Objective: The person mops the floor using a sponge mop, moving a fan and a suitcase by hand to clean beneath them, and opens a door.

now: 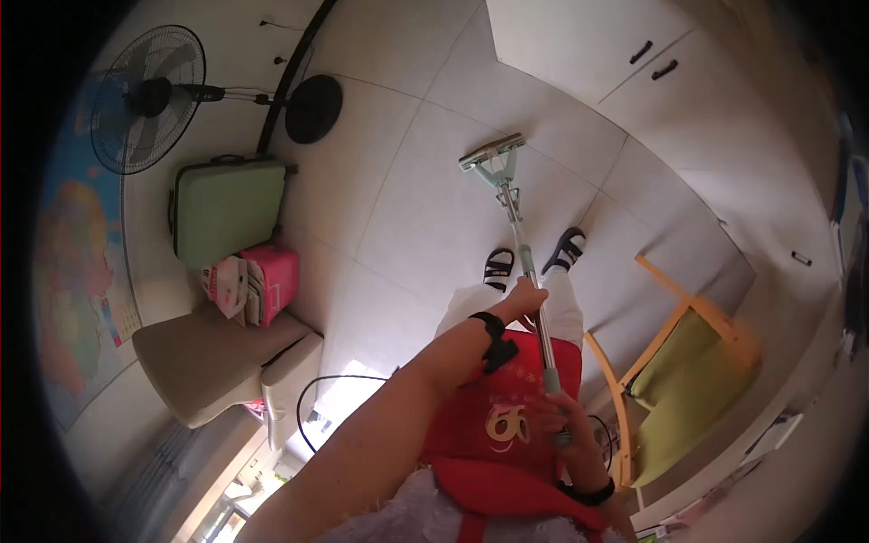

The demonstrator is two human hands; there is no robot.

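Note:
A sponge mop with a pale green head and a metal pole stands on the tiled floor, its head in front of my feet. My left hand wraps round the middle of the pole, with a black band on that wrist. Lower down, close to my body, my right hand grips the pole near its green end; some of its fingers are blurred. Behind the pole hangs a red apron with a cartoon print, which I am wearing.
White cabinets line the far right. At left stand a black fan, a green suitcase, a pink box and a brown chair. A wooden chair with green fabric is close on my right.

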